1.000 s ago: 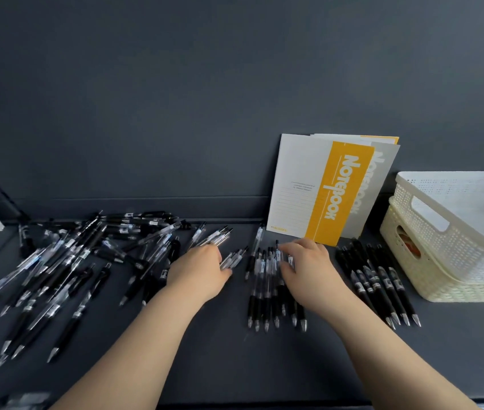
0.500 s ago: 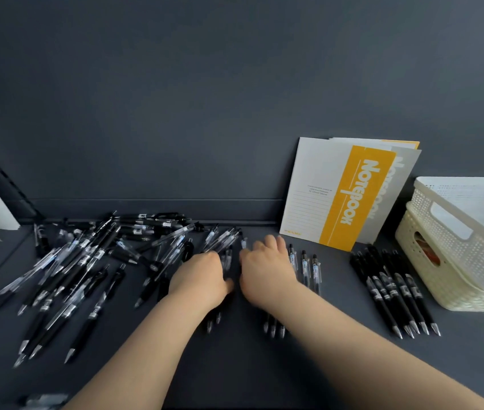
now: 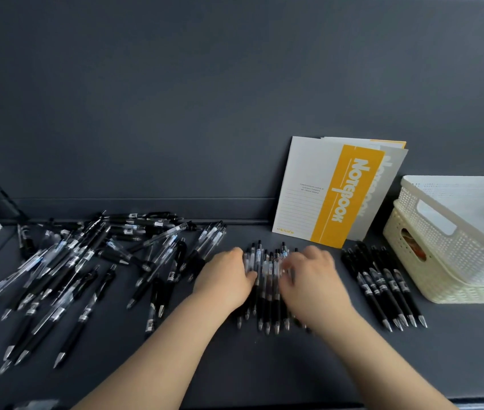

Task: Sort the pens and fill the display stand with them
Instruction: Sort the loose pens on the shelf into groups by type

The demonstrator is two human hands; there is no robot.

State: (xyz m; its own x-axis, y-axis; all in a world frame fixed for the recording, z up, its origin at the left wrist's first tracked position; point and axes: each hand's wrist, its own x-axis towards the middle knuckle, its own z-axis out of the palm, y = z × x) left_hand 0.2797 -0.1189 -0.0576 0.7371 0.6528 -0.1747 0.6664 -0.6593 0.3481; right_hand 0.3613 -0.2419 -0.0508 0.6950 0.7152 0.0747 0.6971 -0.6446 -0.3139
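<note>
Pens everywhere on this dark grey counter [image 3: 234,374]. Far left there's a loose heap of black and clear-barrelled click pens [image 3: 80,261], lying criss-cross, most of them slanted with metal tips toward the near-left edge and clickers toward the back wall. Next over, the left hand [image 3: 223,282] sits palm down with fingers curled against the left side of a tidy bunch of clear-and-black pens [image 3: 267,288]. That bunch runs front to back, tips pointing at the near edge, clickers at the wall. The right hand [image 3: 311,279] presses on the bunch's right side, fingers blurred, so both hands are squeezing the bunch between them rather than lifting it; can't tell if any single pen is actually pinched. Just right of that, apart from the hands, a neat row of all-black pens [image 3: 382,285] lies parallel, tips near, slightly fanned. Behind it a white-and-yellow "Notebook" cover [image 3: 332,193] leans on the wall. Far right are stacked cream perforated plastic baskets [image 3: 453,250].
</note>
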